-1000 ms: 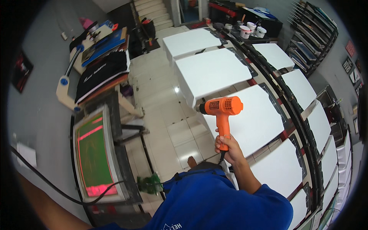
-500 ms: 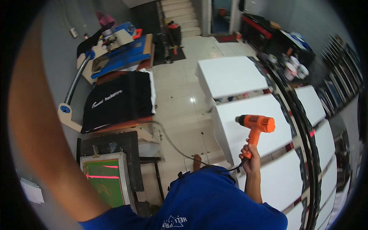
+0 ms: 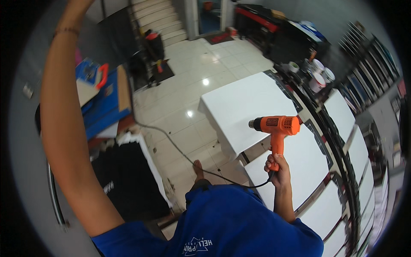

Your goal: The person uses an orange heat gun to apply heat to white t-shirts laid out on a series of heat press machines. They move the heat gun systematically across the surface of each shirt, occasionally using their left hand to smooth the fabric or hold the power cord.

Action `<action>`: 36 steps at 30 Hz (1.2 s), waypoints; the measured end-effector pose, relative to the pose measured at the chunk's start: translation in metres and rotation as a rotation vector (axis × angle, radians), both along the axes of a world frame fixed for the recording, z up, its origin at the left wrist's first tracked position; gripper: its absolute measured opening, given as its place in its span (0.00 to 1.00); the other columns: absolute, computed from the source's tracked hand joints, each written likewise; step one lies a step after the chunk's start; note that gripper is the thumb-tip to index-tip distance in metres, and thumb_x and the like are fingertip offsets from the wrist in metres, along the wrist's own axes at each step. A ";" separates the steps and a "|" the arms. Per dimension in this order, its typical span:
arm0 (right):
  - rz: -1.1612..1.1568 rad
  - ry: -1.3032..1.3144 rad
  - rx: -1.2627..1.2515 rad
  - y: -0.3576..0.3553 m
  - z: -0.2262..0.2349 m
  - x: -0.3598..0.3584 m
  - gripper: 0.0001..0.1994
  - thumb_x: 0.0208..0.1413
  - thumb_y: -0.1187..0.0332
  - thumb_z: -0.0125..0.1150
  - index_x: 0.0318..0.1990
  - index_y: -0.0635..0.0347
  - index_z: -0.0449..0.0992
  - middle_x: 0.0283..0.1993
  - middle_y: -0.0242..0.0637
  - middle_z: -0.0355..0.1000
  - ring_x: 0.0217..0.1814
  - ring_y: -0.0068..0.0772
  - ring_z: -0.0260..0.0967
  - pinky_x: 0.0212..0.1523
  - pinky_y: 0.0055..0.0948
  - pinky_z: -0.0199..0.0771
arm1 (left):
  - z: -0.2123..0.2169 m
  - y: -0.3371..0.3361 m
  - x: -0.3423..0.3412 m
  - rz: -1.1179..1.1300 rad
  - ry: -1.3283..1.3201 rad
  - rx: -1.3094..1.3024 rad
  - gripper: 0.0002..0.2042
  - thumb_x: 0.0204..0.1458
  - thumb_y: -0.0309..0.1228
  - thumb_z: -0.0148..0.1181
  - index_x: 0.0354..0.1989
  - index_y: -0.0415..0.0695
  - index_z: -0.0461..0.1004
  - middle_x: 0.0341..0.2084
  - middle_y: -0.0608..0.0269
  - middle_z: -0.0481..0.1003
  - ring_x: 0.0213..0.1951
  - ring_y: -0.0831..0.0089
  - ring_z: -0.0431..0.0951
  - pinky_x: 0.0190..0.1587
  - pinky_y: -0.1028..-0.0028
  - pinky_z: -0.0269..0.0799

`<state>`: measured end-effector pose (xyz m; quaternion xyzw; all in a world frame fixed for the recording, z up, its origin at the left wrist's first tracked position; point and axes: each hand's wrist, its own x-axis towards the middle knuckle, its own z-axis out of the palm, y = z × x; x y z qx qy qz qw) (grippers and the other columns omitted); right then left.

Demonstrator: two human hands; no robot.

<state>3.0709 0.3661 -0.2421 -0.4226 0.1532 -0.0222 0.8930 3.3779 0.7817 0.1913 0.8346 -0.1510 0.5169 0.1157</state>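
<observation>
My right hand (image 3: 279, 171) is wrapped round the handle of an orange heat gun (image 3: 280, 136). The gun is upright, its dark nozzle pointing left, above a row of white flat panels (image 3: 244, 103). From the bottom of its handle a dark cord (image 3: 222, 175) sags across to the left, over the floor. My left arm (image 3: 64, 115) stretches up along the left side, a thin band at its wrist; the hand itself is cut off by the upper edge. A black shirt (image 3: 132, 180) with white print lies below that arm.
Beyond the shirt stands a machine with a blue board (image 3: 105, 100), partly hidden by my arm. White tubs (image 3: 317, 81) sit right of the panels, near a rack of frames (image 3: 368, 81). Stairs (image 3: 158, 21) rise at the back. My bare foot (image 3: 198, 169) is on the tiled floor (image 3: 184, 94).
My view and body have shifted forward along the panels. The heat gun stays in my right hand, now over the farther panels. The green screen frame at lower left has left the view.
</observation>
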 end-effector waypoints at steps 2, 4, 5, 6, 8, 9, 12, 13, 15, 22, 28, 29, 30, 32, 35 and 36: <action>-0.060 0.018 -0.018 0.004 -0.001 0.030 0.22 0.62 0.58 0.58 0.57 0.61 0.63 0.30 0.27 0.64 0.29 0.21 0.67 0.28 0.23 0.67 | -0.020 0.010 0.079 0.110 0.154 0.052 0.37 0.62 0.64 0.32 0.31 0.38 0.74 0.25 0.40 0.75 0.35 0.59 0.79 0.43 0.58 0.67; -0.177 0.085 -0.066 0.008 0.002 0.053 0.23 0.62 0.57 0.59 0.57 0.62 0.63 0.30 0.28 0.65 0.29 0.22 0.68 0.27 0.22 0.68 | -0.074 -0.012 0.149 0.068 0.208 0.069 0.37 0.62 0.63 0.34 0.30 0.36 0.73 0.27 0.40 0.74 0.35 0.49 0.75 0.43 0.58 0.67; -0.277 0.132 -0.115 0.002 0.007 0.058 0.23 0.62 0.57 0.59 0.57 0.62 0.64 0.30 0.28 0.65 0.28 0.22 0.68 0.27 0.22 0.69 | -0.119 -0.037 0.198 -0.054 0.211 0.047 0.35 0.63 0.61 0.35 0.31 0.36 0.73 0.30 0.40 0.75 0.38 0.47 0.75 0.45 0.57 0.66; -0.297 0.138 -0.122 0.001 0.010 0.072 0.23 0.62 0.56 0.58 0.56 0.63 0.64 0.30 0.28 0.65 0.28 0.22 0.68 0.27 0.21 0.69 | -0.134 -0.034 0.226 -0.064 0.337 0.088 0.31 0.64 0.55 0.38 0.44 0.35 0.75 0.43 0.34 0.75 0.48 0.35 0.72 0.50 0.48 0.66; -0.321 0.180 -0.129 0.003 0.008 0.092 0.24 0.62 0.55 0.58 0.56 0.64 0.64 0.30 0.28 0.65 0.28 0.22 0.69 0.26 0.21 0.69 | -0.191 -0.031 0.270 -0.015 0.511 0.109 0.27 0.65 0.52 0.39 0.48 0.40 0.75 0.45 0.38 0.76 0.48 0.38 0.73 0.51 0.49 0.67; -0.345 0.206 -0.136 0.002 0.007 0.099 0.24 0.62 0.54 0.58 0.55 0.65 0.64 0.30 0.28 0.66 0.28 0.22 0.69 0.26 0.21 0.69 | -0.221 -0.045 0.274 -0.114 0.567 0.014 0.26 0.65 0.51 0.39 0.50 0.41 0.75 0.45 0.38 0.76 0.48 0.39 0.73 0.51 0.49 0.68; -0.371 0.220 -0.145 -0.010 0.008 0.131 0.25 0.63 0.52 0.56 0.54 0.67 0.65 0.30 0.29 0.66 0.29 0.22 0.70 0.24 0.19 0.70 | -0.302 -0.035 0.304 -0.070 0.611 -0.010 0.30 0.66 0.55 0.37 0.52 0.39 0.74 0.43 0.38 0.77 0.48 0.39 0.74 0.48 0.50 0.69; -0.394 0.227 -0.123 -0.017 0.006 0.143 0.25 0.63 0.52 0.56 0.54 0.67 0.65 0.30 0.29 0.66 0.29 0.22 0.70 0.24 0.19 0.70 | -0.326 -0.032 0.312 -0.081 0.656 0.010 0.30 0.66 0.54 0.37 0.52 0.38 0.74 0.43 0.38 0.77 0.47 0.39 0.74 0.48 0.50 0.69; -0.441 0.249 -0.078 -0.030 0.001 0.163 0.25 0.63 0.51 0.55 0.53 0.66 0.65 0.30 0.29 0.66 0.29 0.22 0.70 0.24 0.19 0.70 | -0.390 -0.020 0.328 -0.120 0.713 0.028 0.29 0.66 0.52 0.38 0.50 0.35 0.73 0.42 0.37 0.77 0.46 0.39 0.75 0.47 0.51 0.69; -0.501 0.266 -0.065 -0.079 0.008 0.258 0.23 0.63 0.51 0.56 0.51 0.63 0.67 0.31 0.28 0.66 0.31 0.21 0.68 0.26 0.20 0.69 | -0.519 0.004 0.313 -0.128 1.018 -0.015 0.18 0.66 0.39 0.46 0.40 0.32 0.72 0.38 0.42 0.74 0.42 0.45 0.73 0.47 0.58 0.67; -0.404 0.232 -0.210 -0.130 0.001 0.342 0.22 0.61 0.51 0.59 0.46 0.62 0.69 0.30 0.29 0.68 0.30 0.21 0.71 0.26 0.19 0.70 | -0.596 0.023 0.280 -0.164 1.267 0.132 0.11 0.64 0.32 0.49 0.39 0.35 0.72 0.37 0.46 0.73 0.41 0.48 0.74 0.46 0.58 0.69; -0.395 0.264 -0.247 -0.135 0.005 0.355 0.21 0.61 0.50 0.59 0.45 0.62 0.69 0.30 0.29 0.68 0.29 0.21 0.71 0.26 0.19 0.70 | -0.602 0.023 0.275 -0.157 1.316 0.181 0.13 0.65 0.34 0.48 0.39 0.36 0.73 0.37 0.47 0.73 0.41 0.48 0.74 0.45 0.57 0.69; -0.387 0.296 -0.285 -0.140 0.005 0.368 0.21 0.60 0.50 0.59 0.44 0.61 0.69 0.30 0.29 0.68 0.29 0.21 0.71 0.25 0.20 0.70 | -0.607 0.019 0.272 -0.152 1.364 0.230 0.14 0.65 0.36 0.48 0.40 0.37 0.73 0.38 0.48 0.73 0.40 0.48 0.75 0.45 0.57 0.69; -0.363 0.377 -0.359 -0.146 0.005 0.390 0.19 0.59 0.50 0.60 0.40 0.59 0.70 0.29 0.28 0.68 0.28 0.21 0.71 0.25 0.20 0.69 | -0.614 0.010 0.266 -0.211 1.424 0.298 0.15 0.66 0.39 0.47 0.41 0.38 0.74 0.38 0.48 0.73 0.40 0.48 0.74 0.44 0.56 0.70; -0.289 0.431 -0.380 -0.154 0.004 0.416 0.19 0.59 0.50 0.60 0.40 0.59 0.70 0.29 0.28 0.68 0.29 0.20 0.71 0.25 0.20 0.69 | -0.621 -0.002 0.260 -0.276 1.545 0.388 0.16 0.66 0.41 0.47 0.41 0.40 0.74 0.38 0.48 0.73 0.40 0.47 0.75 0.44 0.56 0.70; -0.292 0.442 -0.383 -0.154 0.002 0.422 0.19 0.59 0.50 0.60 0.40 0.59 0.70 0.29 0.28 0.68 0.29 0.20 0.71 0.25 0.20 0.69 | -0.622 -0.005 0.259 -0.296 1.587 0.417 0.16 0.66 0.41 0.47 0.41 0.41 0.74 0.38 0.48 0.73 0.41 0.47 0.75 0.43 0.56 0.71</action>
